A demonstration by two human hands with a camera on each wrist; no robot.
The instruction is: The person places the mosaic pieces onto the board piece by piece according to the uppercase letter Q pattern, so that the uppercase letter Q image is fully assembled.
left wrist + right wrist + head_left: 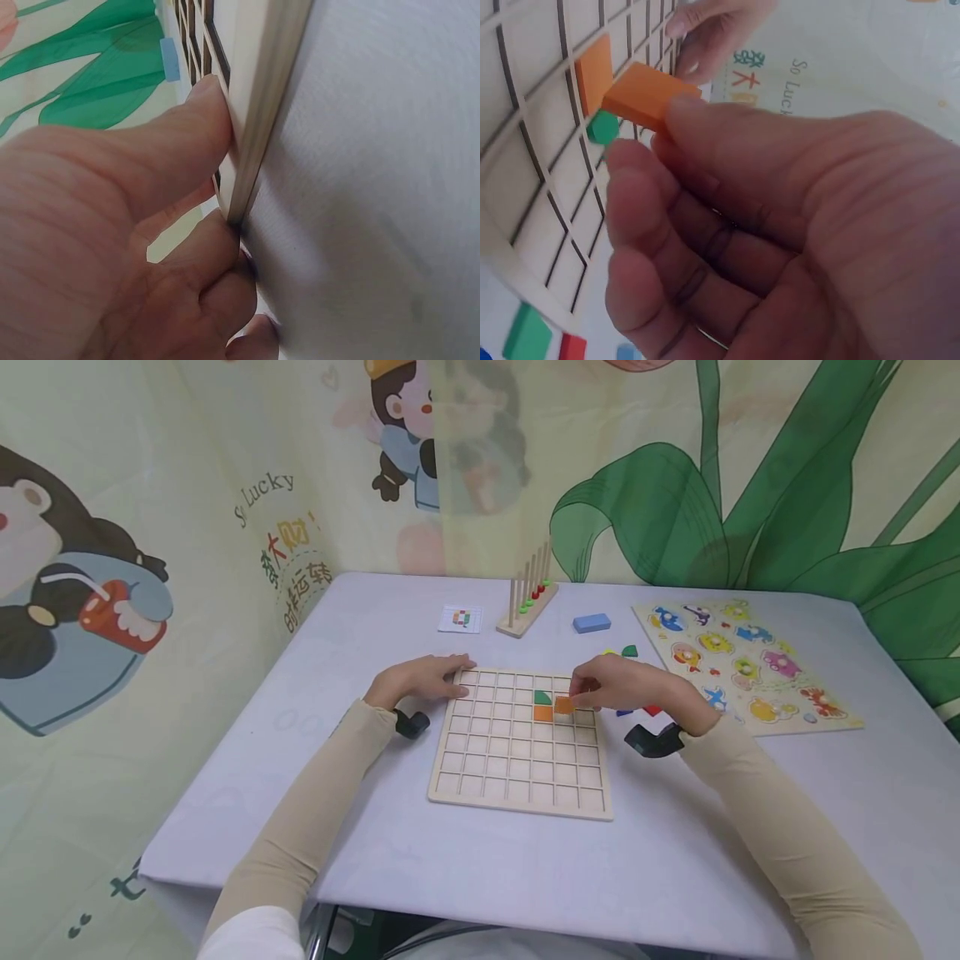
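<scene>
Pinching an orange square wooden tile (564, 704) betw. thumb and fingertips, the right hand (622, 685) holds it tilted just above the pale wooden grid board (517, 793), over a cell in the upper right part, right beside an orange square tile already seated (543, 713). In the right wrist view the held tile (641, 94) has one edge dipping toward the board but isn't flat in a cell yet. A green triangular piece (542, 697) sits in the cell directly above the seated orange one.

The left hand (420, 679) is at the board's far left corner, thumb (180, 127) laid on the top face and curled fingers against the edge, so it grips the board and steadies it on the pale lilac table (480, 868).

Progress, as I'd judge it: very early. Two pieces in, a third on its way, nearly all other cells bare. Spare coloured pieces lie just right of the board, partly hidden by the right hand, e.g. a green one (629, 651) and a red one (652, 711).

Further back: small pattern card (459, 618), wooden peg rack w/ coloured beads (528, 597), blue rectangular block (592, 623), and a wooden animal peg puzzle (742, 664) at far right. Cartoon-printed cloth (150, 527) hangs behind.
</scene>
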